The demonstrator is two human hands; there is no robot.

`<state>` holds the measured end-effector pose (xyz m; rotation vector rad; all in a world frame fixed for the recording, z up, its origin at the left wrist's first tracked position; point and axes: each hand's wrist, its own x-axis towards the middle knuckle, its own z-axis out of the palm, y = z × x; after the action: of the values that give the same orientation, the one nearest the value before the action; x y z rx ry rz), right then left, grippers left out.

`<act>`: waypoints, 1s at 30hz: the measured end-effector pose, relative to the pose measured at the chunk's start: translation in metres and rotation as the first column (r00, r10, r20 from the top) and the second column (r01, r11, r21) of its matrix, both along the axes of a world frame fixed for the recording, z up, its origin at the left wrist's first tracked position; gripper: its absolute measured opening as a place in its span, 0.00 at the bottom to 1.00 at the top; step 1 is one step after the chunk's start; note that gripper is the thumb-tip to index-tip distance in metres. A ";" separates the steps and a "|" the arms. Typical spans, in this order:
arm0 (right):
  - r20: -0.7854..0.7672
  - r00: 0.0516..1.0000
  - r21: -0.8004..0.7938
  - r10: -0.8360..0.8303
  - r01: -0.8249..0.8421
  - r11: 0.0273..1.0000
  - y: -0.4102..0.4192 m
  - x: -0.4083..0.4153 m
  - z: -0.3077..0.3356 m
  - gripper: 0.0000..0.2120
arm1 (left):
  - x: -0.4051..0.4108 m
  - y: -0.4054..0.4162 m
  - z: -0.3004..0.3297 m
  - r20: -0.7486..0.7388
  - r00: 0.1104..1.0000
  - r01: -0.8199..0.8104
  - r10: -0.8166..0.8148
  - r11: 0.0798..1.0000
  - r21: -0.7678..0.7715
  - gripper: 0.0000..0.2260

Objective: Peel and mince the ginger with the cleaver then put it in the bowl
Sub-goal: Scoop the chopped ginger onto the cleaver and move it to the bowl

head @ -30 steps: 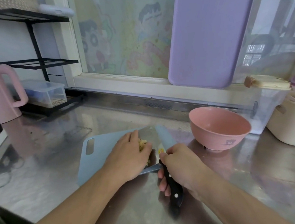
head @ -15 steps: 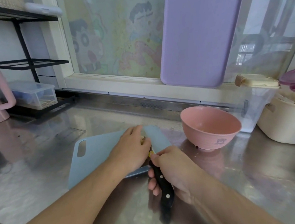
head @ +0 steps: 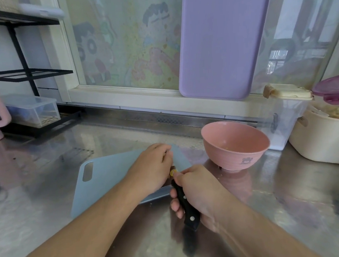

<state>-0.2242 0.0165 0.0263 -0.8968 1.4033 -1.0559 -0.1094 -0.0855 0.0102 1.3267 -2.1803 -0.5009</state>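
On the steel table (head: 48,200) a pale blue cutting board (head: 107,179) lies near the front edge, its handle slot toward the left. The right hand (head: 199,193) is wrapped around the black riveted handle of the cleaver (head: 186,206), whose blade runs forward over the board's right end, mostly hidden between the 2 hands. The left hand (head: 153,168) rests on the board against the blade's left side, fingers curled down over the ginger (head: 165,156); only a sliver of the yellowish ginger shows under the fingertips, so I cannot tell how firmly it is held. The hands sit close together, nearly touching.

Just right of the board stands a pink bowl (head: 235,145), with a few pale flecks inside. Behind it a clear plastic box (head: 283,122) with a cream lid sits by the back edge. At the right edge a cream tub (head: 325,141) holds something pale and lumpy. At the back left, a clear lidded container (head: 34,111) holds thin pale sticks.
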 end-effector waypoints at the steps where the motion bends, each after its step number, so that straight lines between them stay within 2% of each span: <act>1: 0.009 1.000 0.001 0.000 0.000 1.000 0.000 -0.001 0.000 0.10 | 0.000 0.001 0.001 -0.018 1.000 0.006 -0.005 1.000 0.010 0.14; 4: 0.020 1.000 0.007 -0.001 0.001 1.000 0.001 -0.001 0.001 0.11 | 0.000 0.001 0.002 -0.034 0.999 0.018 -0.018 1.000 0.017 0.11; 7: 0.022 1.000 0.003 -0.015 0.015 1.000 0.001 0.000 0.001 0.13 | 0.001 0.001 0.002 0.011 1.000 0.006 -0.006 1.000 -0.005 0.16; 11: 0.063 0.997 -0.010 -0.035 0.036 0.999 0.002 0.001 0.003 0.13 | 0.000 0.003 0.007 -0.032 0.999 -0.014 0.013 0.999 -0.031 0.16; 18: 0.124 0.992 -0.037 -0.030 0.035 0.999 0.004 0.002 0.017 0.14 | 0.000 0.007 0.027 -0.082 0.994 -0.074 0.069 0.996 -0.057 0.10; 24: 0.137 0.990 -0.118 -0.019 0.035 0.992 0.008 -0.011 0.041 0.14 | -0.014 0.012 0.060 -0.087 0.994 -0.083 0.072 0.988 -0.127 0.08; 30: 0.128 0.987 -0.231 -0.093 0.121 0.965 0.020 -0.063 0.079 0.12 | -0.075 0.015 0.108 -0.127 0.992 0.001 -0.026 0.980 -0.197 0.08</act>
<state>-0.2876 0.0368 0.1048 -0.9232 1.2568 -1.3597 -0.1842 -0.0703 0.1177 1.1429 -2.0747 -0.3550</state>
